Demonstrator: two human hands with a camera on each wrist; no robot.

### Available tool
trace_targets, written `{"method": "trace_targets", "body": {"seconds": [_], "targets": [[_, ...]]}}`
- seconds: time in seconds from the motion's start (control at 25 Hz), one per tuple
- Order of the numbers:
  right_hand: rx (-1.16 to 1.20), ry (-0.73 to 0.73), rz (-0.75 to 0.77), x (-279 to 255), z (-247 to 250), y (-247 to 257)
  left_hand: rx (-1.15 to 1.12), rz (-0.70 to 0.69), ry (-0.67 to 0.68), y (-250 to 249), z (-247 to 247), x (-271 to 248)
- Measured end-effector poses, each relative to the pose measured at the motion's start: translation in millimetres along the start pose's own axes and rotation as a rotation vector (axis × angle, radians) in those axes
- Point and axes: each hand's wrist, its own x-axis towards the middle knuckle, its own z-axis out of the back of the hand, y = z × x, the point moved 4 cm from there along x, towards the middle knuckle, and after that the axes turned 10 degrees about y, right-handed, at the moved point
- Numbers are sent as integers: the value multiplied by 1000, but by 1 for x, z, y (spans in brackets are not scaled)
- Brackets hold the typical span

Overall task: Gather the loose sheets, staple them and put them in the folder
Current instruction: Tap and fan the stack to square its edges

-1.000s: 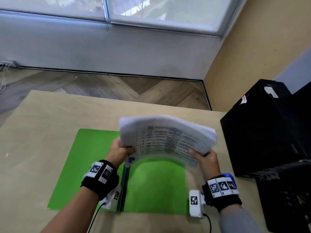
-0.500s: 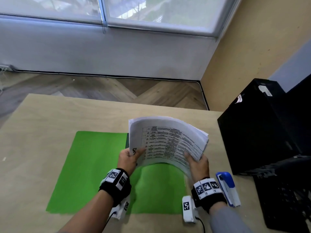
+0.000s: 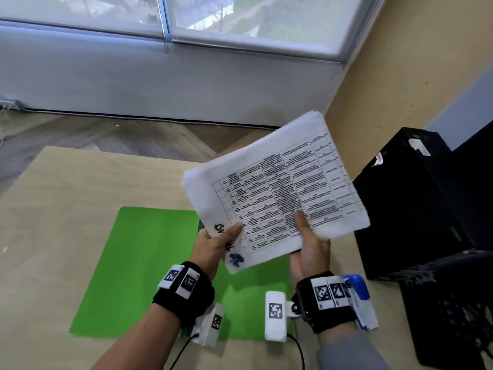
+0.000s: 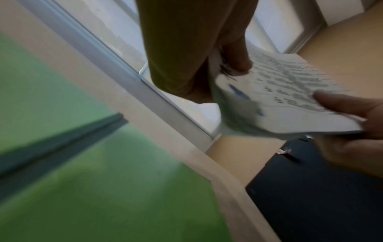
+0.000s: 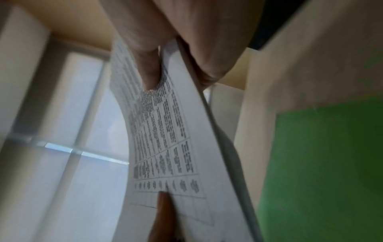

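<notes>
Green folder [image 3: 149, 263] lies open on the table, left. Left hand [image 3: 213, 244] and right hand [image 3: 310, 249] both pinch the sheets [image 3: 277, 188] above it, gathered but unstapled. Next up, probably: grab the stapler [image 3: 360, 297], near right.

black computer tower [image 3: 416, 198] right | window [image 3: 240, 17] behind | possibly crate [image 3: 453, 316]
</notes>
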Motion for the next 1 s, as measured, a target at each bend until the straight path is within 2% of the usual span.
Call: {"method": "trace_targets", "body": {"seconds": [0.04,0.12,0.2,0.28,0.32,0.36,0.48,0.56,0.64,0.68,0.8,1.0], "targets": [[-99,6,91,0,-3,12,41,-30,-36,-12,5,2],[-236,50,159,0,-8,42,86,-109,-78,-44,25,14],[-339,104,197,1,-8,59,271,-138,11,-79,35,26],[-499,154,194,7,-8,54,470,-94,165,-94,20,31],[-580,152,192,8,-9,48,502,-81,195,-93,10,31],[-624,146,182,7,-12,40,473,-96,172,-88,2,29],[-653,128,177,0,-12,16,256,-168,-41,-52,2,26],[-690,61,54,3,7,-14,194,-137,-154,-19,9,26],[-717,-4,-169,1,28,-48,229,-86,-221,11,14,24],[-729,-2,-227,2,32,-58,244,-76,-245,20,17,23],[-701,-79,-223,10,36,-56,212,-93,-285,27,23,23],[-859,6,-342,10,46,-70,193,-73,-251,30,15,21]]}}
